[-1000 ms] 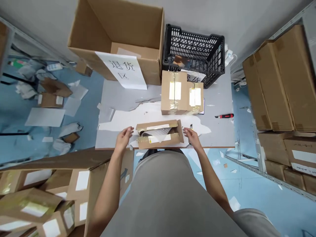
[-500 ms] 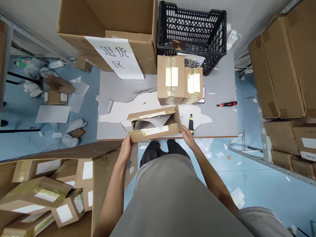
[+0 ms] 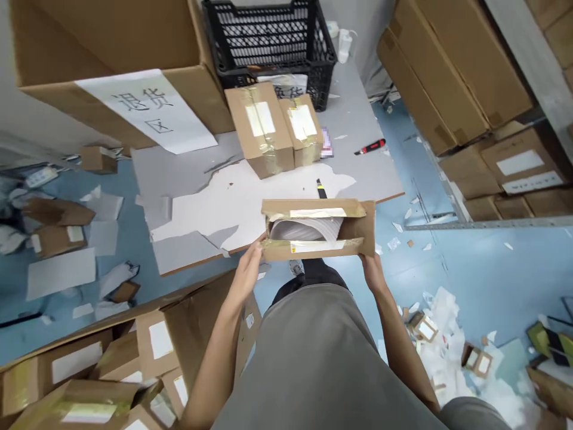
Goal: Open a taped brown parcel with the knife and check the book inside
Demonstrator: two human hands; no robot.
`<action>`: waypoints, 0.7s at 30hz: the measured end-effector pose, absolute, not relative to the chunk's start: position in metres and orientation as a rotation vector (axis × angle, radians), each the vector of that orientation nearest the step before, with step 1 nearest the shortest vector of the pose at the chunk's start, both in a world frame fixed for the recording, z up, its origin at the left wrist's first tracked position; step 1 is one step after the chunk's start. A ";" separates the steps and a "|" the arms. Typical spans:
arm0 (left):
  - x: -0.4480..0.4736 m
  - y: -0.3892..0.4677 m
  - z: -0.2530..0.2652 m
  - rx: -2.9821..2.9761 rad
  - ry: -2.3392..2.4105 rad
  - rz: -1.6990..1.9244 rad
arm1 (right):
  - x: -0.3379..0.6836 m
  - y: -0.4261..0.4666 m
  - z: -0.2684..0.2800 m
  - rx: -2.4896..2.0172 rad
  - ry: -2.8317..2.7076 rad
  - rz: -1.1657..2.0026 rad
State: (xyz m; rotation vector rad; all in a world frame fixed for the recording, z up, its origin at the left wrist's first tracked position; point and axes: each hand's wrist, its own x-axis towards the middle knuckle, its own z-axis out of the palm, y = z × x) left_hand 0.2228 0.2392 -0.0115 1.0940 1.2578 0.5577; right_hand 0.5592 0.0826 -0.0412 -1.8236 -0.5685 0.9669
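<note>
Between my hands is an opened cardboard box (image 3: 313,249), held level at the front edge of the table. Its slit top shows a white curled padding sheet (image 3: 304,230) inside; whatever lies beneath that is hidden. My left hand (image 3: 247,269) grips the box's left end, and my right hand (image 3: 372,270) grips its lower right corner. Just behind the box lies a utility knife (image 3: 321,189) with a black and yellow body, partly covered by it. Two taped boxes, a larger one (image 3: 259,128) and a smaller one (image 3: 303,128), stand together farther back.
At the back are a large open carton (image 3: 138,110) with a paper sign and a black plastic crate (image 3: 268,36). A red-black utility knife (image 3: 370,147) lies at right on the table (image 3: 188,254). A big carton of parcels (image 3: 192,322) stands lower left. Paper scraps litter the floor.
The view has swung to the right. The opened box has come off the tabletop toward me and now sits level, partly past the table edge, with both hands still on it.
</note>
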 end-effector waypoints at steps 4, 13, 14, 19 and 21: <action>0.282 0.225 -0.015 1.177 1.065 0.442 | 0.575 0.014 -0.034 -1.764 -0.352 0.824; 0.440 0.189 -0.030 1.399 0.779 0.161 | 0.635 -0.109 -0.055 -1.699 0.018 0.411; 0.462 0.186 -0.035 1.422 0.748 0.125 | 0.644 -0.120 -0.060 -1.709 0.056 0.381; 0.592 0.167 -0.066 1.521 0.664 -0.079 | 0.700 -0.172 -0.084 -1.763 0.203 0.259; 0.652 0.153 -0.077 1.535 0.584 -0.156 | 0.729 -0.192 -0.093 -1.750 0.262 0.207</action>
